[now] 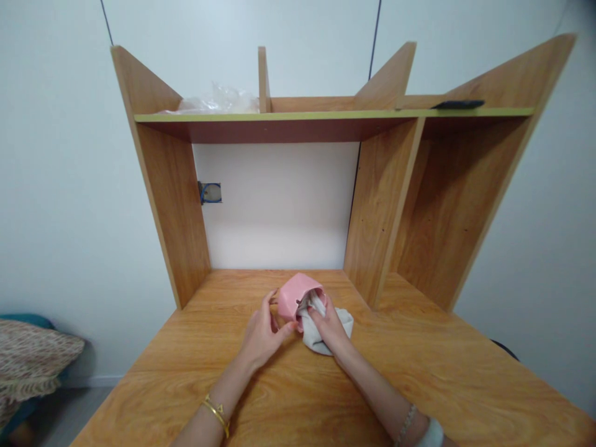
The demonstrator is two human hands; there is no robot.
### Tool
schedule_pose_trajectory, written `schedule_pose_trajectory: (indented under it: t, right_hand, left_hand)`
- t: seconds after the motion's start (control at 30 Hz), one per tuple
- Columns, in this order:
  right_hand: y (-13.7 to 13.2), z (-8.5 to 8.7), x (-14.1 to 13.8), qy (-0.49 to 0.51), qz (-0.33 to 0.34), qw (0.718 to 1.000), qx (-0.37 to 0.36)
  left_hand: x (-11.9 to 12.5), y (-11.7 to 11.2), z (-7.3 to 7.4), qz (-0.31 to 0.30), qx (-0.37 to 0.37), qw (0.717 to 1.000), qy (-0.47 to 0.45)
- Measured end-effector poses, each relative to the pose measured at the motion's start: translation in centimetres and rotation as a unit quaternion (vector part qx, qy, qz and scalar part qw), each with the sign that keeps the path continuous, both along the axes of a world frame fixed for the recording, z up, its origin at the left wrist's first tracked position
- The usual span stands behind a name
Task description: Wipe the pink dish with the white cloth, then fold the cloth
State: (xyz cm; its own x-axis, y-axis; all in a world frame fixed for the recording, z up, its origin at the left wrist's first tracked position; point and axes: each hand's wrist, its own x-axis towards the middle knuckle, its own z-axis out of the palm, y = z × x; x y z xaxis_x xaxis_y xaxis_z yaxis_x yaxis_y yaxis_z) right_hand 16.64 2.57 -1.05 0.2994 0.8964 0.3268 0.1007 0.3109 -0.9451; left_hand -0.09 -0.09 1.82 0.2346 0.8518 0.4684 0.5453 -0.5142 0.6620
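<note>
A pink faceted container [298, 292] is tipped on its side above the desk, its opening turned toward the lower right. My left hand [265, 332] grips it from the left, with the thumb under the rim and the fingers behind. A light grey cloth [321, 341] is partly inside the opening, and the rest hangs out below. My right hand [328, 323] pinches the cloth at the mouth of the container, some fingers hidden in it. What the inner part of the container holds besides cloth cannot be made out.
The wooden desk [279, 397] carries a hutch with upright panels [379, 217] and a shelf [316, 115]. Crumpled clear plastic [223, 99] and a flat dark object [459, 104] lie on that shelf. An uncovered wall socket box [212, 192] is at the back left. A patterned cloth [37, 357] is at far left.
</note>
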Motion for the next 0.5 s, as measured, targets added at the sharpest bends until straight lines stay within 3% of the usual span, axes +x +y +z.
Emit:
schedule_pose_trajectory:
  t: [0.2, 0.5]
  right_hand:
    - [-0.1, 0.1, -0.5, 0.032, 0.036, 0.999, 0.002]
    - [0.0, 0.6, -0.6, -0.024, 0.025, 0.999, -0.041]
  left_hand:
    - [1.2, -0.7, -0.4, -0.049, -0.038, 0.996, -0.064]
    - [1.5, -0.9, 0.2, -0.029, -0.031, 0.995, -0.092]
